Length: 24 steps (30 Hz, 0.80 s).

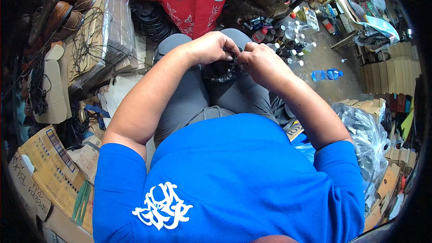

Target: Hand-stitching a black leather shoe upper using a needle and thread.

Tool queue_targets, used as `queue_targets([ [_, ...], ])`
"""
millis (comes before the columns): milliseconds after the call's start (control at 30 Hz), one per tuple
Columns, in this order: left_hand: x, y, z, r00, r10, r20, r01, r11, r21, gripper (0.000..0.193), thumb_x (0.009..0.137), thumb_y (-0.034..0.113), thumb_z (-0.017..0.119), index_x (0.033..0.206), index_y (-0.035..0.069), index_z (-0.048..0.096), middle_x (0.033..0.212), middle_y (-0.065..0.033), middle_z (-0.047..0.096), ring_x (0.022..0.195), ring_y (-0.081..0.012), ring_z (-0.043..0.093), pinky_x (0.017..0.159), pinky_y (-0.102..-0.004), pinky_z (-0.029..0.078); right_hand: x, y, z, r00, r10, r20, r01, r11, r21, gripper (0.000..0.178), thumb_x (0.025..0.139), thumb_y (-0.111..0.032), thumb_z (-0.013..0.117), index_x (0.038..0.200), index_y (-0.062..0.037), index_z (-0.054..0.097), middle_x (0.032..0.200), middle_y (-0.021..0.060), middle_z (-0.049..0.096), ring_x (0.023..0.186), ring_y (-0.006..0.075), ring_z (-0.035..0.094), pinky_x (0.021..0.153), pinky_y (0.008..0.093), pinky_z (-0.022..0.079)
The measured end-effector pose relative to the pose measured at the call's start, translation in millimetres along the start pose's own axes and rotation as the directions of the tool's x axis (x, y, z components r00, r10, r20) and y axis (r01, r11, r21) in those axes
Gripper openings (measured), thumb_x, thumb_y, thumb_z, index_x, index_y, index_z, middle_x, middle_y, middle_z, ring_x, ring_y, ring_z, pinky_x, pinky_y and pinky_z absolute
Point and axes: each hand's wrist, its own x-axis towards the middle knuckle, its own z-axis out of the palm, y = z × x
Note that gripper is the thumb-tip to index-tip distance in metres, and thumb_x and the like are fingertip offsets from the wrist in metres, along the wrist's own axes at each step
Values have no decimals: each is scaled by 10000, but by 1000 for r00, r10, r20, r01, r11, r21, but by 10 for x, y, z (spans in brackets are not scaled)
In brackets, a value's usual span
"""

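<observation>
A black, shiny leather-like piece [221, 79] with a round opening and a gathered rim, perhaps a shoe upper, rests between my thighs. My left hand [215, 47] is closed, its thumb and fingers pinching the rim on the far side. Close beside it my right hand [264, 64] is closed too, its fingertips pressed together at the right part of the same rim. The fingertips of both hands nearly meet. Anything thin or small between them is too small to make out.
A red shopping bag [193, 6] stands beyond my knees, beside a stack of black pieces [150, 20]. Cardboard boxes [56, 166] lie at left, with brown shoe-shaped forms [60, 11] above. Small bottles [292, 33] crowd the floor at far right; clear plastic bags [362, 139] lie nearer.
</observation>
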Motion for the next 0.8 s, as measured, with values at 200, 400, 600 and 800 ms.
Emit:
queue_targets([
  [200, -146, -119, 24, 946, 205, -253, -137, 955, 262, 259, 726, 77, 717, 979, 47, 670, 953, -105, 634, 904, -218, 606, 810, -323, 469, -85, 255, 102, 983, 178, 39, -172, 841, 513, 180, 780, -187, 688, 938, -101, 699, 779, 94, 619, 755, 211, 603, 733, 320, 490],
  [400, -729, -1, 167, 903, 87, -421, 47, 953, 299, 254, 729, 126, 716, 955, 38, 640, 906, -134, 629, 863, -281, 616, 772, -365, 481, -236, 348, 230, 997, 22, -67, 20, 826, 563, 298, 726, -250, 757, 932, -51, 674, 835, 70, 571, 828, 231, 564, 781, 335, 455],
  [600, -862, -181, 20, 709, 156, -688, 135, 927, 349, 157, 846, 142, 611, 955, 33, 642, 872, -138, 650, 798, -276, 625, 716, -357, 485, -29, 531, 563, 753, 609, -247, -129, 506, 853, 214, 898, -238, 597, 861, -27, 615, 886, 80, 614, 853, 210, 589, 787, 332, 465],
  [800, -487, 70, 335, 820, 85, -567, -568, 251, -784, 418, 987, 386, 371, 875, 42, 580, 860, -105, 609, 869, -225, 617, 893, -401, 443, 5, 281, 460, 872, 423, 247, 236, -804, 546, 373, 970, -395, 422, 823, -85, 566, 840, 89, 605, 799, 237, 584, 820, 408, 463],
])
